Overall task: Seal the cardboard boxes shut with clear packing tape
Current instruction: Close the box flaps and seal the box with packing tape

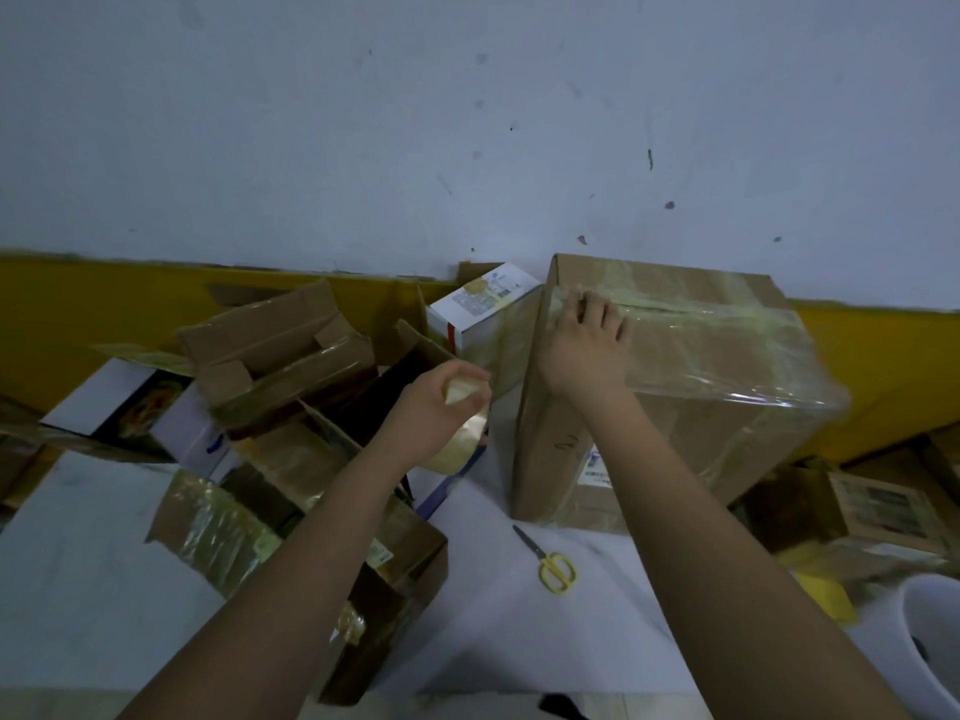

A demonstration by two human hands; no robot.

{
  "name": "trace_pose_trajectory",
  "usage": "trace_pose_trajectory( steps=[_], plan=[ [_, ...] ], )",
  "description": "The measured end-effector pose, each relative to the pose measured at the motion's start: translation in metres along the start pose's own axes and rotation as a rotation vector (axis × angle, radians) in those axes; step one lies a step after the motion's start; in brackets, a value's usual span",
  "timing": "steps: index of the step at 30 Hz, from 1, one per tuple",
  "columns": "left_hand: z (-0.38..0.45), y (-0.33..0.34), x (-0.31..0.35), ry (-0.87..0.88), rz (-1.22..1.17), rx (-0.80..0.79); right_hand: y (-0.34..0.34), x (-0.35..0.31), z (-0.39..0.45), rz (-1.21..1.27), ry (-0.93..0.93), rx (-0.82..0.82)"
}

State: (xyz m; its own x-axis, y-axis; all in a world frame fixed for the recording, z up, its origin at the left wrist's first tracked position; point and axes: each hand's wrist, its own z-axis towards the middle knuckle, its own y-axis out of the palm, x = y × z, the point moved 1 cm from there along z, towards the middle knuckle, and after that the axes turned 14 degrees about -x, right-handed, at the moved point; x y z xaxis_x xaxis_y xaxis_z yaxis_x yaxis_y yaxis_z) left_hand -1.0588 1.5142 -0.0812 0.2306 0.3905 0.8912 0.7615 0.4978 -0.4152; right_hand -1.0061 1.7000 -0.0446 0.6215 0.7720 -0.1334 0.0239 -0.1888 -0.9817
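My left hand [435,407] grips the tape roll [460,431] beside the big cardboard box [670,387] on the desk [498,631]. My right hand [584,350] presses flat, fingers spread, on the box's taped top edge.

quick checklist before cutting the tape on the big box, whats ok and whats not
1. Tape end held down: ok. The right hand presses the tape on top of the big box.
2. Roll under control: ok. The left hand grips the tape roll beside the box.
3. Strip taut from roll to box: ok, a clear strip spans the gap.
4. Scissors within reach: ok, the scissors lie on the table in front of the box.
5. Free hand for the scissors: not ok, both hands are busy.
6. Top seam fully covered: cannot tell.
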Motion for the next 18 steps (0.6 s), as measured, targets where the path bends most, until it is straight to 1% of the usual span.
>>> trace_pose_trajectory(
  steps=[2,3,5,7,9,13,14,16,17,18],
  plan=[
    [-0.004,0.001,0.001,0.009,-0.006,-0.014,0.002,0.004,0.002,0.019,-0.033,-0.083],
    [-0.005,0.002,0.002,0.012,-0.007,-0.016,0.001,0.004,0.001,0.017,-0.052,-0.069],
    [-0.008,0.004,0.004,0.024,-0.015,-0.005,-0.001,0.005,0.0,-0.01,-0.101,0.024],
    [-0.012,0.007,0.009,0.05,-0.129,-0.025,-0.002,0.007,-0.002,-0.004,-0.138,0.074],
    [-0.016,0.009,0.014,0.064,-0.305,-0.072,-0.002,0.009,0.0,0.053,-0.174,0.079],
    [-0.024,0.013,0.022,0.094,-0.393,-0.1,-0.005,0.017,0.011,0.278,-0.217,0.111],
    [-0.026,0.014,0.023,0.095,-0.411,-0.108,-0.007,0.018,0.009,0.321,-0.23,0.133],
    [-0.03,0.018,0.021,0.085,-0.452,-0.135,-0.011,0.019,-0.007,0.391,-0.278,0.273],
    [-0.031,0.019,0.02,0.085,-0.478,-0.143,-0.01,0.018,-0.02,0.439,-0.343,0.347],
    [-0.033,0.021,0.019,0.087,-0.502,-0.148,-0.01,0.016,-0.035,0.509,-0.434,0.351]
  ],
)
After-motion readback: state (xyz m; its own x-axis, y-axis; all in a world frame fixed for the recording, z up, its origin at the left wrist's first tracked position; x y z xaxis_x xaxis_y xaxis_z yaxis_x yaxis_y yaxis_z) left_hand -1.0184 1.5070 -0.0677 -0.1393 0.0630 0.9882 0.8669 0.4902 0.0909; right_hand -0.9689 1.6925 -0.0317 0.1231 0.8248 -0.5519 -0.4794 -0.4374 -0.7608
